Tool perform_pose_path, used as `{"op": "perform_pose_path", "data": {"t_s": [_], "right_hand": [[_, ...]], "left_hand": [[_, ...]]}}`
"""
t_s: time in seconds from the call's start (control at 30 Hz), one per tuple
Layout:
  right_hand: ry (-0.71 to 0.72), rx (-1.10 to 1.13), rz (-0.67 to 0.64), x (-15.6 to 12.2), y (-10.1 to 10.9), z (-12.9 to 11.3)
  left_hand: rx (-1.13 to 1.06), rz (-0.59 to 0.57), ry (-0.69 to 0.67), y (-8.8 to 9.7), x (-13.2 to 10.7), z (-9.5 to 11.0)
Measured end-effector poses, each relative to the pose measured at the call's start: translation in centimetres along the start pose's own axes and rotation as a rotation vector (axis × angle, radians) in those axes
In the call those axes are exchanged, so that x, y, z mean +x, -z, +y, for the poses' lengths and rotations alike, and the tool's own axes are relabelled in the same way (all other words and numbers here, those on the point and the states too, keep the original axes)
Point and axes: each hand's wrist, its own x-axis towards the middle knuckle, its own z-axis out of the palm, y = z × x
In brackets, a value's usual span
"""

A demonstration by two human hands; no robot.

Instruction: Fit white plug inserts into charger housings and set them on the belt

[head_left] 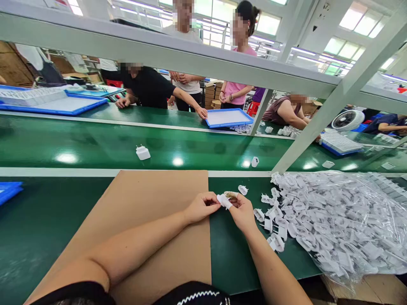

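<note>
Between my two hands is a small white plastic plug part (pixel 223 201), held over the right edge of the cardboard sheet (pixel 165 199). My left hand (pixel 206 206) pinches it from the left with thumb and fingertips. From the other side my right hand (pixel 241 207) grips it, with white covers on its thumb and a finger. A similar loose plug part (pixel 243 189) lies just beyond my right hand. To the right, a large heap of white plug parts (pixel 330 220) spills out of a clear plastic bag, several of them loose on the green table.
A green conveyor belt (pixel 95 146) runs across, carrying a white plug adapter (pixel 143 152) and other white housings. A slanted metal post (pixel 305 93) rises at right. Beyond the belt, people work near blue trays (pixel 229 117). Another blue tray (pixel 9 191) sits at left.
</note>
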Motion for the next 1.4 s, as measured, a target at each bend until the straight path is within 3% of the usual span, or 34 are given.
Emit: {"op": "perform_pose_path", "data": {"t_s": [0.47,0.63,0.77,0.87,0.97,1.2,1.3,1.4], "right_hand": [[0.062,-0.069,0.004,-0.2,0.0,0.0],[0.114,-0.155,0.061,-0.4,0.2,-0.5],[0.166,-0.276,0.0,-1.0,0.2,-0.8],[0.208,-0.406,-0.08,-1.6,0.0,-1.1],[0.23,-0.519,-0.144,-2.1,0.0,-1.4],[0.236,-0.592,-0.178,-2.0,0.0,-1.4],[0.258,-0.609,-0.191,-1.9,-0.1,-0.9],[0.268,-0.628,-0.206,-1.8,-0.2,-0.5]], "left_hand": [[-0.011,0.043,0.024,-0.2,0.1,0.1],[-0.061,0.222,0.118,-0.3,0.3,-0.1],[-0.04,0.312,0.255,0.1,1.6,-0.5],[0.222,0.288,0.261,0.9,4.8,-0.8],[0.523,0.187,0.169,1.7,10.0,-1.0],[0.78,-0.038,0.059,1.5,22.0,-1.1],[0.999,-0.225,0.033,1.1,24.7,-1.4],[1.169,-0.356,0.016,1.3,25.8,-1.4]]}}
